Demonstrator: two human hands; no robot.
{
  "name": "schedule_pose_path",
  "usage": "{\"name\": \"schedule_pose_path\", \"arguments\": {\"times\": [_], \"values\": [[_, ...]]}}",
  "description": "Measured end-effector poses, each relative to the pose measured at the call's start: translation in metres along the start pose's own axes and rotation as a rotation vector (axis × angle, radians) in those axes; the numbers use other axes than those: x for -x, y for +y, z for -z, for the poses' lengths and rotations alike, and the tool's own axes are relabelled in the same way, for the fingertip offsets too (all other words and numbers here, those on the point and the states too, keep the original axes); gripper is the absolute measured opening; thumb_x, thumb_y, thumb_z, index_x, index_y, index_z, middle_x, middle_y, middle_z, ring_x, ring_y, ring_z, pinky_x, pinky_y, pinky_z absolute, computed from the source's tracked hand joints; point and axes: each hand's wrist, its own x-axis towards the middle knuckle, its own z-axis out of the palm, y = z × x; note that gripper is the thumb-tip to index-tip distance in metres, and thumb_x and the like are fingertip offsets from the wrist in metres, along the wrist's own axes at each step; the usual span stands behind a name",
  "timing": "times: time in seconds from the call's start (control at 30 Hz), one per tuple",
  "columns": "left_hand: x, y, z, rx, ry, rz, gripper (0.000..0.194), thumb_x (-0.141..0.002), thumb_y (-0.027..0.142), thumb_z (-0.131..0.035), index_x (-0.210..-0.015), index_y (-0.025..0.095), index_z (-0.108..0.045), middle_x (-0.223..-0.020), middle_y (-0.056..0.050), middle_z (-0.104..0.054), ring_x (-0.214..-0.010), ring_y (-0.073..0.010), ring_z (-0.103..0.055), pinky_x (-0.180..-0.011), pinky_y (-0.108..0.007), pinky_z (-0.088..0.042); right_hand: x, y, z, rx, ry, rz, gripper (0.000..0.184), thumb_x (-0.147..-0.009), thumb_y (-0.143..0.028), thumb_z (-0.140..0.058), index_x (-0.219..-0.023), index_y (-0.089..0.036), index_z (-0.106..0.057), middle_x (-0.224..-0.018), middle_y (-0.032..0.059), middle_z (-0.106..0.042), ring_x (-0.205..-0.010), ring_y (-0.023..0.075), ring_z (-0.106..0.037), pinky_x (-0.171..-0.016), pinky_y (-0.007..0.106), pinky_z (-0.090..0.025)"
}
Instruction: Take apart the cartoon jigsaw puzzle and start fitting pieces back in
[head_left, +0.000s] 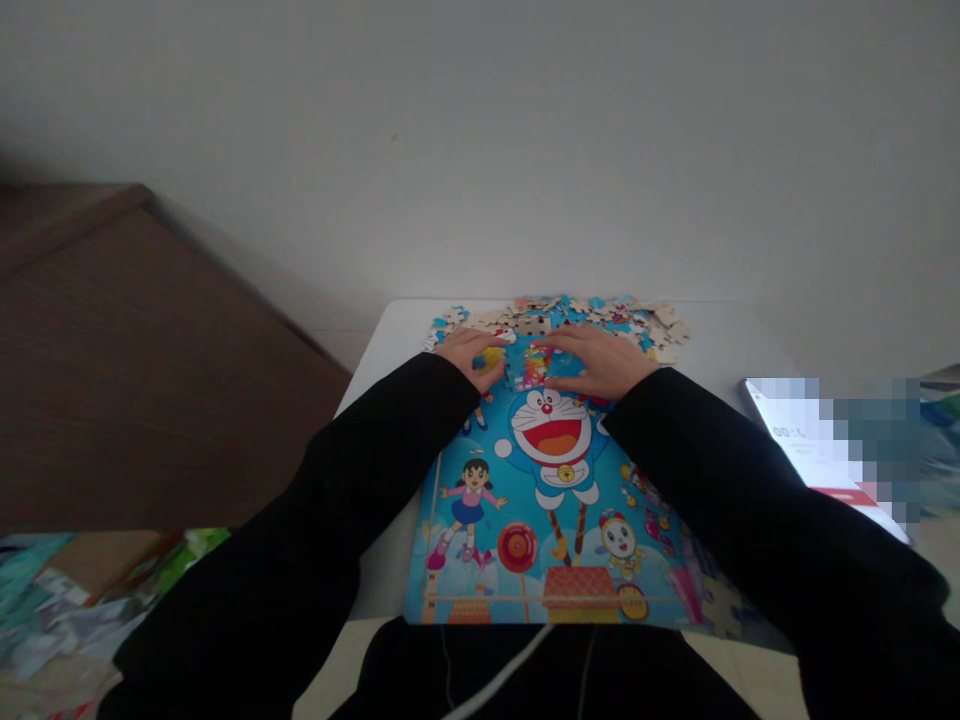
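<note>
A colourful cartoon jigsaw board [551, 500] lies on a small white table [397, 330], reaching its near edge. My left hand [471, 357] and my right hand [596, 360] rest palm down on the board's far part, fingers pointing toward each other. Between the fingertips sit a few joined puzzle pieces [529, 368]. Whether either hand grips a piece cannot be told. A heap of loose puzzle pieces [570, 315] lies just beyond the hands. Both arms wear black sleeves.
A phone [814, 445] with a lit screen lies at the table's right edge. A brown wooden surface [135, 380] stands to the left, a plain wall behind. Coloured clutter [67, 600] lies low at the left. A white cable [495, 680] hangs below the board.
</note>
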Motion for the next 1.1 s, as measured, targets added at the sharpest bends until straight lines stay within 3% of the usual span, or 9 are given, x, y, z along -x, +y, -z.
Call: {"name": "schedule_pose_path", "arguments": {"times": [0.07, 0.13, 0.23, 0.37, 0.47, 0.6, 0.77, 0.97, 1.1], "values": [[0.002, -0.004, 0.006, -0.050, 0.017, 0.046, 0.026, -0.074, 0.028, -0.055, -0.093, 0.016, -0.068, -0.092, -0.007, -0.068, -0.091, -0.0221, -0.061, -0.089, -0.036, -0.046, 0.008, -0.002, 0.025, 0.021, -0.035, -0.044, 0.060, -0.079, -0.054, -0.054, -0.130, -0.023, -0.048, -0.120, 0.0096, -0.059, -0.103, 0.0259, -0.056, -0.082, 0.038, -0.045], [0.006, -0.009, 0.012, -0.066, -0.044, 0.062, 0.028, -0.071, 0.030, -0.057, -0.093, 0.016, -0.068, -0.091, -0.007, -0.068, -0.090, -0.0225, -0.061, -0.088, -0.035, -0.047, 0.025, -0.008, 0.052, 0.043, -0.136, -0.068, 0.057, -0.076, -0.056, -0.055, -0.123, -0.023, -0.054, -0.104, 0.0074, -0.066, -0.088, 0.0240, -0.062, -0.074, 0.036, -0.047], [0.018, -0.021, 0.017, -0.058, -0.146, -0.026, 0.041, -0.067, 0.037, -0.061, -0.101, 0.014, -0.066, -0.102, -0.011, -0.065, -0.095, -0.0243, -0.060, -0.090, -0.036, -0.046, 0.069, -0.020, 0.075, 0.053, -0.295, -0.044, 0.049, -0.072, -0.054, -0.060, -0.112, -0.026, -0.061, -0.090, 0.0059, -0.069, -0.074, 0.0231, -0.064, -0.063, 0.034, -0.048], [0.035, -0.036, 0.015, -0.025, -0.077, -0.086, 0.049, -0.070, 0.048, -0.061, -0.107, 0.016, -0.065, -0.111, -0.011, -0.063, -0.099, -0.0239, -0.060, -0.092, -0.037, -0.045, 0.138, -0.037, 0.059, -0.107, -0.372, 0.003, 0.045, -0.073, -0.041, -0.061, -0.117, -0.030, -0.058, -0.105, 0.0070, -0.066, -0.076, 0.0227, -0.066, -0.062, 0.034, -0.052], [0.040, -0.041, 0.013, -0.008, -0.078, -0.082, 0.045, -0.074, 0.049, -0.058, -0.104, 0.017, -0.066, -0.108, -0.010, -0.065, -0.099, -0.0230, -0.061, -0.091, -0.037, -0.045, 0.170, -0.044, 0.036, -0.163, -0.373, -0.021, 0.046, -0.074, -0.033, -0.061, -0.119, -0.029, -0.056, -0.115, 0.0091, -0.061, -0.086, 0.0247, -0.066, -0.066, 0.036, -0.056], [0.035, -0.040, 0.011, 0.024, -0.113, -0.089, 0.035, -0.079, 0.043, -0.054, -0.099, 0.017, -0.067, -0.102, -0.010, -0.067, -0.096, -0.0221, -0.062, -0.089, -0.037, -0.046, 0.176, -0.043, 0.020, -0.258, -0.324, -0.064, 0.030, -0.084, -0.029, -0.051, -0.112, -0.029, -0.060, -0.112, 0.0072, -0.062, -0.092, 0.0213, -0.064, -0.074, 0.033, -0.056], [0.029, -0.032, 0.009, 0.063, -0.185, -0.178, 0.023, -0.075, 0.032, -0.054, -0.089, 0.019, -0.067, -0.097, -0.008, -0.068, -0.092, -0.0194, -0.062, -0.087, -0.034, -0.048, 0.155, -0.032, 0.009, -0.262, -0.198, -0.070, 0.024, -0.090, -0.033, -0.044, -0.099, -0.023, -0.064, -0.096, 0.0061, -0.063, -0.084, 0.0170, -0.064, -0.073, 0.030, -0.054], [0.029, -0.009, 0.013, 0.072, -0.269, -0.267, 0.047, -0.083, 0.040, -0.052, -0.123, 0.016, -0.053, -0.132, -0.013, -0.049, -0.123, -0.0240, -0.044, -0.105, -0.038, -0.035, 0.149, -0.028, 0.007, -0.147, -0.129, -0.006, 0.037, -0.089, -0.041, -0.044, -0.118, -0.025, -0.059, -0.119, 0.0104, -0.058, -0.104, 0.0232, -0.058, -0.085, 0.040, -0.052], [0.025, 0.008, 0.007, 0.004, -0.431, -0.201, 0.062, -0.085, 0.049, -0.051, -0.138, 0.020, -0.037, -0.148, -0.012, -0.026, -0.136, -0.0323, -0.022, -0.110, -0.048, -0.023, 0.165, -0.029, 0.003, -0.029, -0.154, 0.060, 0.066, -0.081, -0.055, -0.052, -0.139, -0.026, -0.038, -0.145, 0.0152, -0.031, -0.130, 0.0340, -0.034, -0.097, 0.055, -0.038]]}}
